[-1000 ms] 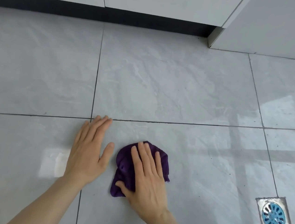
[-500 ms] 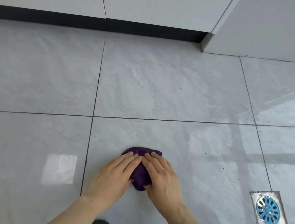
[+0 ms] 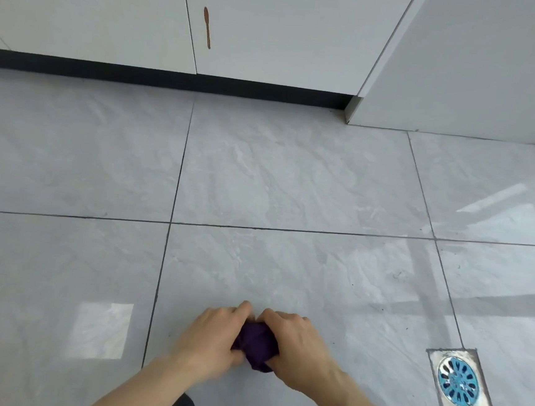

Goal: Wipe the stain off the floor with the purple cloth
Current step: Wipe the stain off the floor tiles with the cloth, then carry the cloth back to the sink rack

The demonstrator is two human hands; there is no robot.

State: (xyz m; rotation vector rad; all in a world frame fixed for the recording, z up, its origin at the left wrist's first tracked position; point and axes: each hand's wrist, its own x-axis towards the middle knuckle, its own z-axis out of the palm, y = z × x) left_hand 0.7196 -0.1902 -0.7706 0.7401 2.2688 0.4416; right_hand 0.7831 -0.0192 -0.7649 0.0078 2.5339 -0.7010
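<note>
Low in the frame, a bit left of centre, the person has both hands wrapped around the cloth point(image 3: 256, 347). The left hand point(image 3: 212, 337) is clenched on its left side and the right hand point(image 3: 298, 348) on its right side, fingertips nearly meeting over the top. Only a dark purple wad pokes out between the palms. It sits on or just above the floor point(image 3: 294, 179); hard to tell if it's actually pressed down.

Why hold it like that? Looks like they're balling it up into a tight pad, probably so there's a firm clean face to scrub with, or just gathering it up. Two hands squeeze it smaller than one could.

As for a stain, the tile around the hands looks pretty clean, just a few tiny dark specks toward the right. Whatever's under the hands is hidden. There is a brownish-red drip point(image 3: 207, 27) on the white cabinet door point(image 3: 275, 25) at upper centre, but that's not the floor, so likely not the job here.

Other stuff: a square drain point(image 3: 459, 381) with a blue grate sits at lower right, well apart from the hands, and a dark kickboard point(image 3: 141, 73) runs under the cabinets. A dark rounded thing at the bottom edge might be a shoe, can't say.
</note>
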